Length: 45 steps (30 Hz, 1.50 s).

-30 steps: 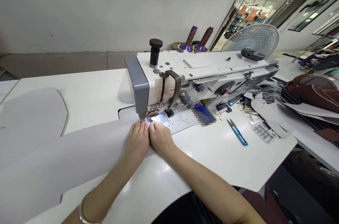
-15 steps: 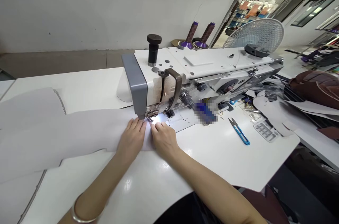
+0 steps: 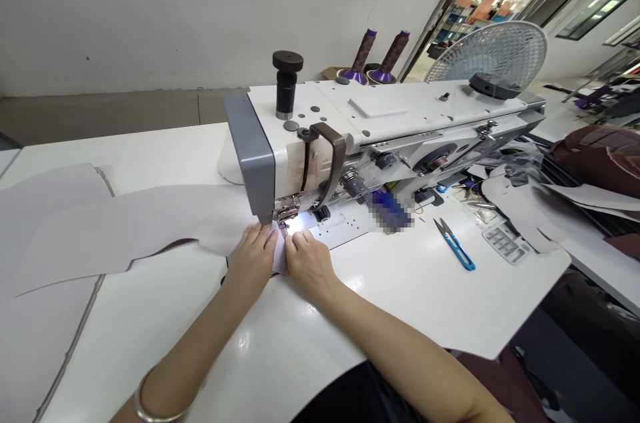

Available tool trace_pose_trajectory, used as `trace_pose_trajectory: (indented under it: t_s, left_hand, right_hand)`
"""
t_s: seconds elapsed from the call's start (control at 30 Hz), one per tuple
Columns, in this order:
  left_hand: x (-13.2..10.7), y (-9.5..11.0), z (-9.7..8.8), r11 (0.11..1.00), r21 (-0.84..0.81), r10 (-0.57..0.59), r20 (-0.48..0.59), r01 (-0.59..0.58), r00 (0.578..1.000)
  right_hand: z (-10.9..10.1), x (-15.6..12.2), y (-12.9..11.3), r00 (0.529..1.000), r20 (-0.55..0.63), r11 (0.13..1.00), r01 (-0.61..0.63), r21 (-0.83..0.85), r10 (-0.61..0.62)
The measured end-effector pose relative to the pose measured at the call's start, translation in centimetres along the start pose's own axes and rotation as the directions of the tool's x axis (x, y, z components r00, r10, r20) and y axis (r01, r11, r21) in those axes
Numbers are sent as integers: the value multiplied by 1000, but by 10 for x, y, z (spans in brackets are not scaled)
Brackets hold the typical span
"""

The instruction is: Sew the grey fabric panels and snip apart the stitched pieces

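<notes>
A long, pale, flat panel point(image 3: 165, 219) stretches from the left side of the table to the needle area of a white sewing machine point(image 3: 320, 113). Brown shows beneath its curved near edge. My left hand point(image 3: 253, 253) is closed on the panel just left of the presser foot point(image 3: 283, 226), fingertips close to the machine head. To the right of the foot, my right hand point(image 3: 310, 263) grips the panel's near end, its thumb and fingers drawn together. A lamp lights the stitching spot. My fingers partly hide the panel's edge there.
Blue thread snips point(image 3: 455, 246) lie right of the machine, near a grey-and-white card point(image 3: 505, 243) and scraps. Two brown thread cones point(image 3: 364, 53) and a white fan point(image 3: 493, 56) stand behind. Another pale piece point(image 3: 55, 336) lies at the left, brown material point(image 3: 595, 159) at far right.
The panel has shifted away from me and turned, its near edge now farther up the table with brown showing under it. Both hands stay by the presser foot. The view has tilted slightly.
</notes>
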<state>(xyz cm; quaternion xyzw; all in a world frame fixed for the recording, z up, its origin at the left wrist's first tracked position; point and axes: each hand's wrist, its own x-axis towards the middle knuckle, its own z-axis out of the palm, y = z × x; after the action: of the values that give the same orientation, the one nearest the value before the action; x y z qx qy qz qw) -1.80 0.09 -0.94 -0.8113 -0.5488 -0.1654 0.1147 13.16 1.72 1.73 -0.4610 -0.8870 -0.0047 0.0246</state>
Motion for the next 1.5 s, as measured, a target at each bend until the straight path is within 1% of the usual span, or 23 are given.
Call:
trace_pose_trajectory:
  t_s: [0.07,0.17,0.23,0.3,0.37,0.5,0.67,0.77,0.87,1.0,1.2,1.5]
  left_hand:
    - [2,1,-4,999,32,5,-12,-5,1000]
    - [1,14,-9,997,72,1,-65,4,998]
    - [-3,23,-9,996,87,1,-123,10,992]
    - [-6,27,-7,996,92,0,-161,14,987]
    - [-7,26,-4,997,80,-7,-152,19,988]
    - [-5,18,-2,999,48,-14,-84,18,996]
    - [-4,16,-3,999,37,1,-120,3,993]
    - [-2,11,-2,999,-21,-32,-97,30,995]
    - [1,2,-1,995,-84,-54,-72,48,996]
    - [4,-6,0,995,-84,-55,-65,49,996]
    - [3,-6,2,990,-106,-92,-19,90,996]
    - [3,-5,2,993,-89,-78,-47,74,996]
  right_hand:
    - [0,2,-1,1000,2,1000,4,3,-4]
    - [-1,5,-1,1000,-4,1000,5,8,-5]
    - [-2,4,0,1000,-3,1000,-7,12,7]
    - [-2,2,1,1000,0,1000,-11,15,11]
    - [-2,0,2,1000,-2,1000,-1,18,2]
    - [0,-1,3,999,-20,999,36,22,-35]
    - [1,2,4,996,-43,997,78,28,-77]
    - [4,4,4,996,-46,996,76,43,-74]
    - [8,5,4,995,-72,997,71,41,-68]
    - [9,6,4,994,-92,997,67,32,-64]
    - [7,6,2,997,-72,999,43,16,-42]
    - [13,6,3,991,-124,999,44,19,-41]
